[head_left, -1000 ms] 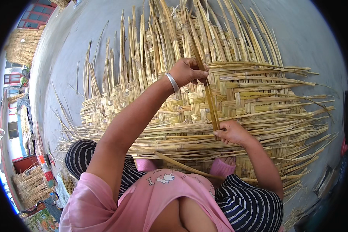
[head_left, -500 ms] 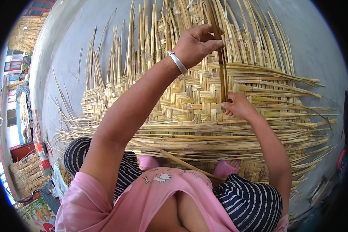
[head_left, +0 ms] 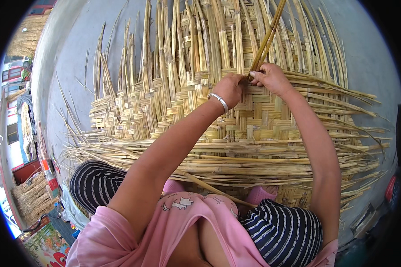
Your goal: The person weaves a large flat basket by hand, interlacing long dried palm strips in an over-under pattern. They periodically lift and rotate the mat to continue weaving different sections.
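Observation:
A partly woven reed mat (head_left: 196, 107) lies spread before me. Long brownish reed strips (head_left: 267, 40) slant up and to the right over its far part, their upper ends running out of the picture. My right hand (head_left: 272, 80) pinches these strips near their lower end, thumb against fingers. Close beside it on the left, my left hand (head_left: 228, 92), with a silver bangle at the wrist, is closed at the same lower end. Its fingertips are partly hidden. Both hands are low over the weave, where the upright reeds meet the woven part.
Loose upright reeds (head_left: 165, 49) fan out at the far side. Others stick out to the right (head_left: 343, 95). A band of crosswise reeds (head_left: 236, 164) lies near my feet in pink shoes (head_left: 262, 194). Grey concrete (head_left: 365, 53) surrounds the mat; straw bundles (head_left: 31, 200) stand far left.
My left hand has come down and toward me along the strips, while my right hand has moved farther away to meet it. The strips now lean to the right.

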A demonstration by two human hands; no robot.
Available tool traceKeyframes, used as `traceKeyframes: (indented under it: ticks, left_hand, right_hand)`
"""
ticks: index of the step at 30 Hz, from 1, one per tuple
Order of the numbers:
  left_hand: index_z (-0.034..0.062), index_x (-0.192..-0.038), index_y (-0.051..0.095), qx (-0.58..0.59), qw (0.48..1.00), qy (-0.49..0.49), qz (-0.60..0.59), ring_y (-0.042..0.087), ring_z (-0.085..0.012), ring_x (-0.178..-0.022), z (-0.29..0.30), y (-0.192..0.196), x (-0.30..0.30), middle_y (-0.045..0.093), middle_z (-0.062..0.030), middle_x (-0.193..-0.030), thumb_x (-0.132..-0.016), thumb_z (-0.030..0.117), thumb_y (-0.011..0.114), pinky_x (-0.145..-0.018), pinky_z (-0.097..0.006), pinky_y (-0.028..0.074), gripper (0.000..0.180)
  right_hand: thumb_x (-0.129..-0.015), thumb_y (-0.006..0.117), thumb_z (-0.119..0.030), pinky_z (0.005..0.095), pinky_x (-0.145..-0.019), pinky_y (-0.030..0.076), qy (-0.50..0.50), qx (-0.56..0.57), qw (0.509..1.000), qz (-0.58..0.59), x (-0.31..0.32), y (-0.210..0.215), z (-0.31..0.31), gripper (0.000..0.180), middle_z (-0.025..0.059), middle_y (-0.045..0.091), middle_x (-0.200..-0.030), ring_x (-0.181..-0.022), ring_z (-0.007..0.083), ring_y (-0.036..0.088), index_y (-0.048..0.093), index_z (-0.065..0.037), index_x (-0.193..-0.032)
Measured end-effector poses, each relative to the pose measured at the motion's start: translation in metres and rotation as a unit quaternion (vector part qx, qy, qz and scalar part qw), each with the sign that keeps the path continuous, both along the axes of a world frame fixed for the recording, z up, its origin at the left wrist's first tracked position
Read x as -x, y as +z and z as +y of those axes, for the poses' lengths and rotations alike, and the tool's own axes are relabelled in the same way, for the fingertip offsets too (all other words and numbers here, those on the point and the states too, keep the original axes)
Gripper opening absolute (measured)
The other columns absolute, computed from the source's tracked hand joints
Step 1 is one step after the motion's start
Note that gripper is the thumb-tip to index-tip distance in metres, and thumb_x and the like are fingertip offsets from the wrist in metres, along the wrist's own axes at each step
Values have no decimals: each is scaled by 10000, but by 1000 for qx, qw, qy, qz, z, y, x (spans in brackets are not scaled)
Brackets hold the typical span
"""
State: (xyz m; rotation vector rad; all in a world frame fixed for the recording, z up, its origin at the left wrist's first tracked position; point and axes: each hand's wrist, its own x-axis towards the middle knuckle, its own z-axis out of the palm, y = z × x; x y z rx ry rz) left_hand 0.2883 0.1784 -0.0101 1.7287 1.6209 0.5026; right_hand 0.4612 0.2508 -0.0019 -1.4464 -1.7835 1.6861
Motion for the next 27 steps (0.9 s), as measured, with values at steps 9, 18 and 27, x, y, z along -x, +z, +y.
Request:
traceKeyframes:
  ticks: [9,18,27]
  left_hand:
    - [51,-1008,637,-17,1000,11,15,603,-334,-903,-2,-1,-3,613,-178,-984,-809,68,550,-824,-385,488,218]
    - [-4,-929,624,-8,998,57,19,612,-343,-889,8,-10,-10,634,-199,-946,-775,31,512,-820,-387,488,194]
    - [5,-931,616,-26,997,64,17,620,-334,-843,7,-12,-12,638,-186,-919,-778,49,536,-786,-381,498,178]
  right_hand:
    - [-867,638,-202,258,-579,523,-33,23,999,19,-1,-9,1,241,103,659,-769,-694,140,656,606,37,-878]
    - [-849,634,-183,300,-580,494,14,-65,998,-8,1,-14,-1,220,96,608,-753,-642,175,614,609,35,-837]
    - [-817,618,-186,413,-764,466,139,-270,944,-127,4,-9,6,206,158,585,-899,-856,345,572,632,-3,-911]
